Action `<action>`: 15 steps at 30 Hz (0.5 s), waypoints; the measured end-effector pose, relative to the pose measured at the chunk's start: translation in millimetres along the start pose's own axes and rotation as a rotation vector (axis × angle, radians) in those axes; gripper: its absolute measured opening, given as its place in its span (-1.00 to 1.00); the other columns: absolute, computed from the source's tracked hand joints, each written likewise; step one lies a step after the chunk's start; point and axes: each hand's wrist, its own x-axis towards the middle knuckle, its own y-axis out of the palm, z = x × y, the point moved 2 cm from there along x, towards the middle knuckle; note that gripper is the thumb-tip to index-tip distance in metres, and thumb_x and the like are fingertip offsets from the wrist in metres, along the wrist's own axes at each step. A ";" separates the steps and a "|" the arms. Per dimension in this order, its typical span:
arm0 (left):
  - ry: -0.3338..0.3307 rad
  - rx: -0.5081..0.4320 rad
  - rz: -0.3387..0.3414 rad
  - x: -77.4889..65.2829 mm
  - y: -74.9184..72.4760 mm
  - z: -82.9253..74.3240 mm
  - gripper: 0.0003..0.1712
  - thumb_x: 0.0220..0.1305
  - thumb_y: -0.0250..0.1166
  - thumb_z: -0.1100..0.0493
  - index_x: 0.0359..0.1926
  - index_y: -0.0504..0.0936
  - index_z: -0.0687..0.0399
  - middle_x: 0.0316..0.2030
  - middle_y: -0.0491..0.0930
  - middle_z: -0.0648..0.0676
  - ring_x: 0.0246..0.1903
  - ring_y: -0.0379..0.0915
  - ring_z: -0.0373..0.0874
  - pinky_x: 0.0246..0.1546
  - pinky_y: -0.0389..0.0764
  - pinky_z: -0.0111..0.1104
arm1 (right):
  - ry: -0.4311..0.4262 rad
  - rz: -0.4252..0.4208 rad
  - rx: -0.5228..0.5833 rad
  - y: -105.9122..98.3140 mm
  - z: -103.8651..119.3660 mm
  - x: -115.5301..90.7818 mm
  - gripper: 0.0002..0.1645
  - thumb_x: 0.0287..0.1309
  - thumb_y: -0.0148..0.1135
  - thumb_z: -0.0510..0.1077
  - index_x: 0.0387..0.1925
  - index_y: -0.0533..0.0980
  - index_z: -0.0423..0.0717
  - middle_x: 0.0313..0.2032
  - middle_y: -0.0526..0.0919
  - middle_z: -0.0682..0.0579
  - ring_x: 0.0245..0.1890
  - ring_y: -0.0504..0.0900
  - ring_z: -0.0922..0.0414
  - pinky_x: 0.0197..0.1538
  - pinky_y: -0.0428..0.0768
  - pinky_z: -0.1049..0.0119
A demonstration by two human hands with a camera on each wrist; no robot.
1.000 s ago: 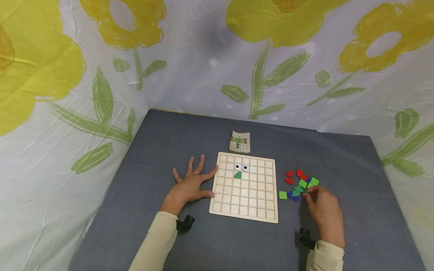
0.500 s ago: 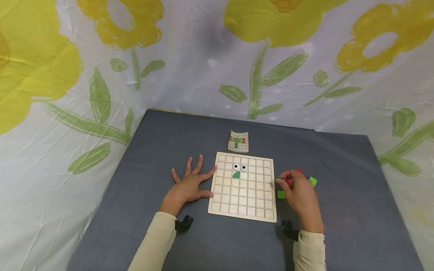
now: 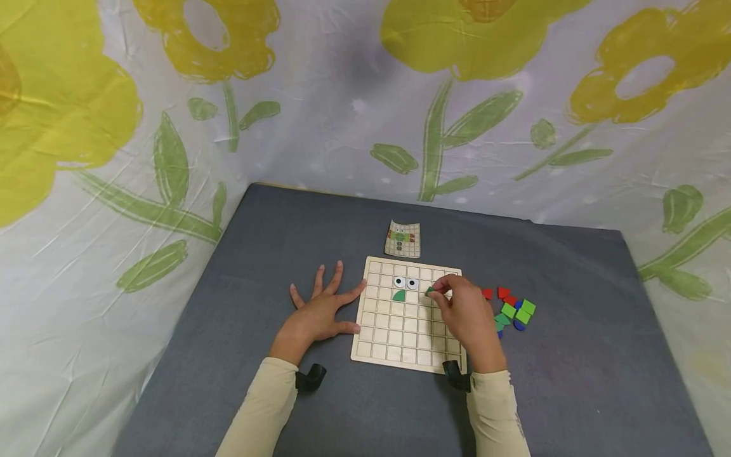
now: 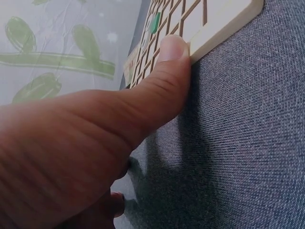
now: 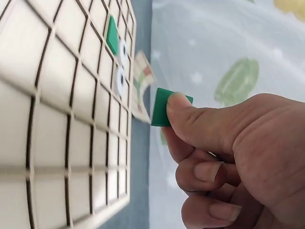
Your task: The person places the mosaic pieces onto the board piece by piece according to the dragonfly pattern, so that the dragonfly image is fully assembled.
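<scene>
My right hand point(image 3: 465, 311) pinches a dark green quarter-circle tile point(image 5: 161, 107) between thumb and forefinger, over the right part of a wooden grid board point(image 3: 394, 343). Spread wide, my left hand point(image 3: 316, 316) rests at the board's left edge. In the left wrist view its thumb point(image 4: 172, 50) presses on the board's rim. Two round eye tiles point(image 3: 405, 283) sit side by side in the board's upper cells. Just under the left eye lies another green quarter-circle tile point(image 3: 399, 296).
Right of the board lies a loose pile of red tiles point(image 3: 503, 292), light green square tiles point(image 3: 523, 315) and blue tiles point(image 3: 519, 325), partly behind my right hand. A pattern card point(image 3: 403, 239) with slightly curled edges lies beyond the board on the grey table point(image 3: 285, 228).
My right hand has lifted the green tile from the pile and carried it left over the board. My left hand has stayed at the board's edge.
</scene>
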 end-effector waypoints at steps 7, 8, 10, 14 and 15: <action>-0.005 0.000 0.002 -0.1 -0.2 0.6 0.14 0.16 0.50 -0.32 0.66 0.08 -0.59 0.70 -0.47 0.05 0.64 -0.71 0.28 0.28 -0.53 0.65 | -0.025 0.030 -0.019 17.1 11.6 9.4 -0.83 0.29 0.51 -0.20 -0.14 0.67 -0.11 -0.22 0.76 -0.02 -0.62 0.41 0.17 -0.58 0.38 0.27; -0.005 0.001 0.004 -0.1 0.0 0.6 0.14 0.16 0.50 -0.32 0.66 0.08 -0.59 0.70 -0.47 0.05 0.64 -0.71 0.28 0.28 -0.53 0.65 | -0.024 0.035 -0.017 19.3 12.4 10.1 -0.83 0.29 0.52 -0.20 -0.15 0.67 -0.10 -0.23 0.76 -0.01 -0.61 0.42 0.18 -0.57 0.39 0.27; -0.005 0.004 0.004 -0.1 0.4 0.6 0.14 0.16 0.49 -0.33 0.66 0.08 -0.59 0.70 -0.47 0.05 0.64 -0.71 0.28 0.28 -0.53 0.65 | -0.025 0.043 -0.022 23.1 13.1 11.1 -0.84 0.28 0.52 -0.19 -0.16 0.68 -0.09 -0.25 0.76 0.00 -0.57 0.46 0.17 -0.55 0.43 0.26; -0.004 0.003 0.006 -0.6 0.3 0.3 0.14 0.17 0.49 -0.33 0.66 0.07 -0.59 0.70 -0.48 0.05 0.64 -0.71 0.28 0.28 -0.53 0.65 | -0.029 0.050 -0.043 30.4 12.1 13.5 -0.84 0.27 0.54 -0.18 -0.18 0.69 -0.07 -0.27 0.77 0.02 -0.48 0.58 0.13 -0.50 0.52 0.23; -0.003 0.001 0.006 -0.8 0.0 0.1 0.14 0.17 0.49 -0.32 0.66 0.07 -0.59 0.70 -0.48 0.05 0.64 -0.71 0.28 0.28 -0.53 0.65 | -0.028 0.052 -0.046 31.8 11.9 14.1 -0.85 0.26 0.54 -0.18 -0.19 0.69 -0.07 -0.27 0.77 0.02 -0.45 0.61 0.12 -0.48 0.54 0.22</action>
